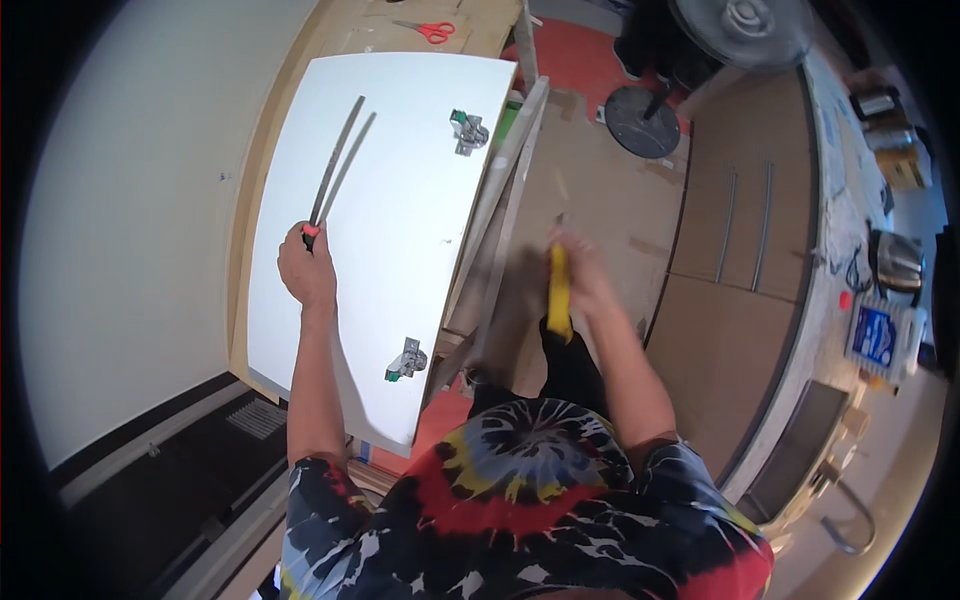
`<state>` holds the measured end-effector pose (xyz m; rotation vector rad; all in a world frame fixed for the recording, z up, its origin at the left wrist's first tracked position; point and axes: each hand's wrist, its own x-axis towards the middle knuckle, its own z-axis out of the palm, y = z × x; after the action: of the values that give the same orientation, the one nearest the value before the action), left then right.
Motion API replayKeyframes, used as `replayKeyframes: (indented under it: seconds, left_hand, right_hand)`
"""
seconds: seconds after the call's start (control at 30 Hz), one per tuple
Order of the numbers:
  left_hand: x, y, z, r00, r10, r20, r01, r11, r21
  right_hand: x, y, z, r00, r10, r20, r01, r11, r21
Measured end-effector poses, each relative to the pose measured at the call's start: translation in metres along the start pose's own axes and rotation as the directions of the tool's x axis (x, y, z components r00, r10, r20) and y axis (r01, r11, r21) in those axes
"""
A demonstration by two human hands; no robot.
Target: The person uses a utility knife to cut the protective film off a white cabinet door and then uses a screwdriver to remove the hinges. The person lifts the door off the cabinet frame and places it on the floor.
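My left hand [307,270] is closed round the red-and-black handle of a long, slim, dark file [338,160]. Its blade points away from me above a white cabinet door [400,230] and casts a shadow on it. Along the door's right side sit two metal hinges, the far hinge [467,133] and the near hinge [407,360], each with a bit of green. To the right, off the door, my right hand [584,275] is closed on a yellow-handled tool [559,290]. Motion smears this hand, and the tool's kind is unclear.
Red-handled scissors [435,32] lie beyond the door on a wooden surface. Far right of them stands a round stool base [641,122], with a person's dark shoe [627,60] nearby. Brown cabinets [735,230] and a counter with a kettle [896,262] line the right side.
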<state>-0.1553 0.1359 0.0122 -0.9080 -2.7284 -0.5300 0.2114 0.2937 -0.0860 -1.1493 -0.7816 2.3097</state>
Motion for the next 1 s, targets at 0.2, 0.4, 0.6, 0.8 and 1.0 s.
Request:
replayKeyframes:
  seconds: [0.2, 0.4, 0.6, 0.8, 1.0]
  left_hand:
    - [0.005, 0.004, 0.003, 0.998, 0.019, -0.067, -0.023, 0.997, -0.068]
    - [0.020, 0.014, -0.020, 0.965, -0.145, 0.221, 0.193, 0.958, -0.214]
    - [0.010, 0.054, -0.052, 0.976, 0.215, 0.045, -0.208, 0.970, -0.126]
    - [-0.026, 0.116, 0.001, 0.919, 0.352, 0.180, -0.217, 0.830, -0.513]
    - [-0.024, 0.143, 0.023, 0.835, 0.539, 0.113, -0.393, 0.727, -0.563]
  right_hand:
    - [-0.014, -0.049, -0.018, 0.967, -0.109, -0.230, -0.073, 0.747, -0.660]
    - [-0.031, -0.069, 0.031, 0.908, -0.391, 0.152, 0.284, 0.306, -0.909]
    - [-0.027, -0.115, 0.078, 0.859, -0.421, 0.291, 0.417, 0.247, -0.875]
    - [-0.018, -0.104, 0.118, 0.833, -0.473, 0.287, 0.324, -0.004, -0.946]
    - [-0.002, -0.091, 0.130, 0.801, -0.510, 0.314, 0.284, -0.139, -0.949]
